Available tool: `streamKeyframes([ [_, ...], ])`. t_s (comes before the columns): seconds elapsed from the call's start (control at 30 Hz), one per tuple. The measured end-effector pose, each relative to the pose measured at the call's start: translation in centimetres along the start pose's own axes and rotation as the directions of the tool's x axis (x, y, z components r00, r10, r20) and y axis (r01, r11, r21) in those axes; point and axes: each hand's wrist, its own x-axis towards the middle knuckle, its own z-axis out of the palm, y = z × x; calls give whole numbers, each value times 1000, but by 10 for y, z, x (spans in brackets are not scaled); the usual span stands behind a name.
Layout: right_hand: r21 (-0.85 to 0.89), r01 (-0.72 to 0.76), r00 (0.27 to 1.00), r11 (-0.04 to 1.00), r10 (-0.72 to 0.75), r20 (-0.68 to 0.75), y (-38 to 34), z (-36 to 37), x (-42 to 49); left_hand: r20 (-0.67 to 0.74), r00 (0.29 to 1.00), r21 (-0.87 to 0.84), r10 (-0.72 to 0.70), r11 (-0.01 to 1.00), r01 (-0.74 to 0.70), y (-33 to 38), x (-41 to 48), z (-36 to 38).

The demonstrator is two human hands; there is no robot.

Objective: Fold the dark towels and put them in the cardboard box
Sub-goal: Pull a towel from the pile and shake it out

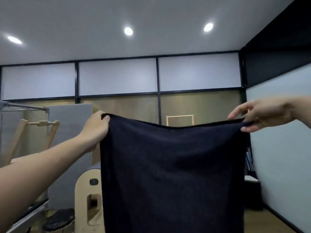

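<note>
Head view: both hands, left hand [96,126] and right hand [259,115], pinch the dark towel [171,174] by its top corners, hanging unfolded (box unseen); folding and boxing remain

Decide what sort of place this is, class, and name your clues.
Probably a Pilates or exercise studio: a curved wooden barrel apparatus low on the left, a metal frame with wooden bars behind it, and frosted glass partition walls. The held-up dark towel hides much of the room.
</note>
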Motion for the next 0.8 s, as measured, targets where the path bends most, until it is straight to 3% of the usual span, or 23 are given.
streamKeyframes([
  [0.07,-87,-44,998,995,47,35,12,-6,-6,-84,996,-58,16,998,-21,5,-4,-3],
  [0.13,-183,-41,999,982,45,18,18,-4,-7,-132,991,-220,9,975,-38,20,-2,-2],
  [0.23,-350,36,988,936,-86,-128,12,7,-4,-160,987,-423,-20,905,-50,50,6,3],
  [0.3,-332,108,939,937,-206,-275,8,2,2,-237,970,-334,57,932,-137,68,13,-3],
  [0.37,-198,167,886,966,-235,-400,0,-8,5,-283,952,-233,120,954,-190,75,21,-8],
  [0.5,-72,168,826,983,-180,-534,-2,-21,9,-101,992,-295,69,951,-96,78,21,-3],
  [0.57,-121,164,757,979,-204,-621,2,-15,11,-24,1000,-422,12,906,-21,87,9,4],
  [0.6,-238,166,705,957,-284,-649,1,-3,7,37,999,-519,-13,854,30,96,-1,10],
  [0.67,-463,318,695,827,-535,-480,-11,44,-8,195,980,-610,46,788,85,120,-26,31],
  [0.73,-378,557,755,740,-640,-140,-29,98,-25,340,918,-569,205,822,27,147,-54,58],
  [0.8,-357,648,737,672,-673,71,-36,129,-29,426,865,-555,265,831,18,161,-74,76],
])
